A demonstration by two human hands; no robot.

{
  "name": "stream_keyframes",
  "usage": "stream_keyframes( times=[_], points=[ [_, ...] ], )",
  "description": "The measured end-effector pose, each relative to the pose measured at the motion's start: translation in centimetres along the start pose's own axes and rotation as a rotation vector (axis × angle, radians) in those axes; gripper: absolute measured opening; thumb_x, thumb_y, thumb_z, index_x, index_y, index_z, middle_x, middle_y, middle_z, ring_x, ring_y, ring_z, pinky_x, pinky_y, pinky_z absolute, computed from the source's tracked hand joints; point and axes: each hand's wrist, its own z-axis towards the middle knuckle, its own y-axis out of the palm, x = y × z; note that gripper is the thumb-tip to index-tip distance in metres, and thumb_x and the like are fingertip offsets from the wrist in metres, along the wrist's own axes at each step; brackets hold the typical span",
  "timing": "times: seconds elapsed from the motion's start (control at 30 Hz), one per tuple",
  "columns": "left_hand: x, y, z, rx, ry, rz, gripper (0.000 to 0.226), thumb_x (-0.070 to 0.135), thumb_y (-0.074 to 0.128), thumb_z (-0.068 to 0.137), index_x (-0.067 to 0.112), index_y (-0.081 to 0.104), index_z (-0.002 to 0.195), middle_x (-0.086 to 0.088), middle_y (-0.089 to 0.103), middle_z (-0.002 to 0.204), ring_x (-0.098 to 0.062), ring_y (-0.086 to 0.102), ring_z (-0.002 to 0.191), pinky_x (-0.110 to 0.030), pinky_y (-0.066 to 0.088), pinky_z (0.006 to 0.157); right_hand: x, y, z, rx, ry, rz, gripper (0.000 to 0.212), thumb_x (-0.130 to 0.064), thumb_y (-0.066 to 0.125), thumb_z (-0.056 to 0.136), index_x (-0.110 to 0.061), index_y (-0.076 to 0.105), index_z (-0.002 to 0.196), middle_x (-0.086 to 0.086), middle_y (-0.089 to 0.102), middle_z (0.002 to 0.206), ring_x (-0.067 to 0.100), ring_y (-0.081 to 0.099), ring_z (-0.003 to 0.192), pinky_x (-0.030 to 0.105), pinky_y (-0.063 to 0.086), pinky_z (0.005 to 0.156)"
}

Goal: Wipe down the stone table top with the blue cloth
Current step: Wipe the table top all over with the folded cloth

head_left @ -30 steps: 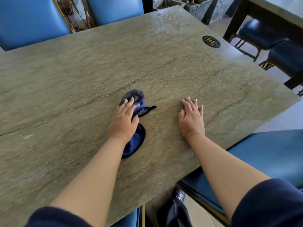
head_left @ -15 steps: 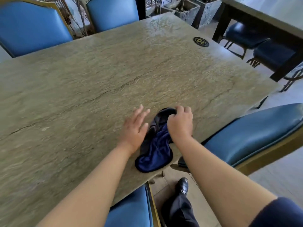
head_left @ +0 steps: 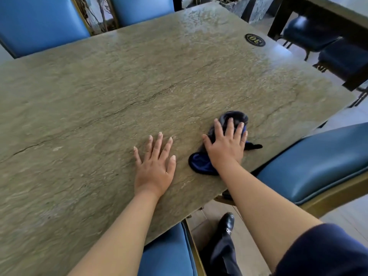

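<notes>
The stone table top (head_left: 119, 92) is greenish-grey with a long dark crack across it. A crumpled blue cloth (head_left: 201, 166) lies near the table's near right edge. My right hand (head_left: 227, 145) presses flat on the cloth with fingers spread, covering its middle; cloth shows beyond the fingertips and beside the wrist. My left hand (head_left: 155, 166) rests flat on the bare stone to the left of the cloth, fingers apart, holding nothing.
A round black number badge (head_left: 255, 40) sits at the far right corner. Blue padded chairs stand at the far left (head_left: 39, 22), far middle (head_left: 141, 8), right (head_left: 310, 162) and near edge (head_left: 167, 253). My black shoe (head_left: 226, 223) is on the floor. Another table (head_left: 322, 14) stands at the back right.
The cloth passed from under my left hand to under my right hand and slid right toward the table edge. My left hand now lies flat on bare stone.
</notes>
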Motion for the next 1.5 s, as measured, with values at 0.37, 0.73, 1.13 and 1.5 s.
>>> stream_keyframes(
  times=[0.37,0.73,1.13,1.5],
  points=[
    [-0.2,0.1,0.0,-0.021,0.014,0.036,0.062,0.054,-0.007,0.09,0.039,-0.008,0.149,0.01,-0.02,0.158,-0.016,-0.022,0.145,-0.059,-0.007,0.116,1.2,-0.6,-10.5,0.04,0.043,-0.086,0.044,-0.029,0.067,0.08,-0.016,0.057,0.12,0.015,0.054,0.118,0.036,0.051,0.104,0.043,0.045,0.079],
    [0.0,0.1,0.1,-0.036,0.004,0.051,0.062,0.054,-0.008,0.09,0.038,-0.01,0.149,0.01,-0.023,0.157,-0.016,-0.023,0.145,-0.059,-0.009,0.115,2.9,-4.1,-8.3,0.216,-0.087,0.133,0.057,-0.022,0.057,0.079,-0.026,0.044,0.134,0.009,0.049,0.128,0.031,0.044,0.119,0.046,0.035,0.101],
    [-0.6,-0.3,0.5,0.017,-0.014,-0.233,0.069,0.043,-0.008,0.085,0.041,0.021,0.147,0.015,0.004,0.16,-0.007,-0.006,0.147,-0.051,-0.012,0.117,-2.8,0.8,-10.6,-0.126,-0.65,0.232,0.06,-0.049,0.024,0.088,-0.035,0.033,0.146,-0.01,0.019,0.159,0.012,0.005,0.148,0.042,-0.006,0.118],
    [-0.4,-0.4,0.1,0.008,-0.002,-0.219,0.066,0.046,-0.003,0.086,0.043,0.02,0.147,0.018,0.0,0.16,-0.005,-0.01,0.146,-0.049,-0.015,0.116,-0.6,0.9,-6.1,-0.032,-0.217,0.12,0.057,-0.041,0.031,0.096,-0.03,0.021,0.151,-0.002,0.007,0.161,0.024,-0.003,0.149,0.047,-0.009,0.116]
  ],
)
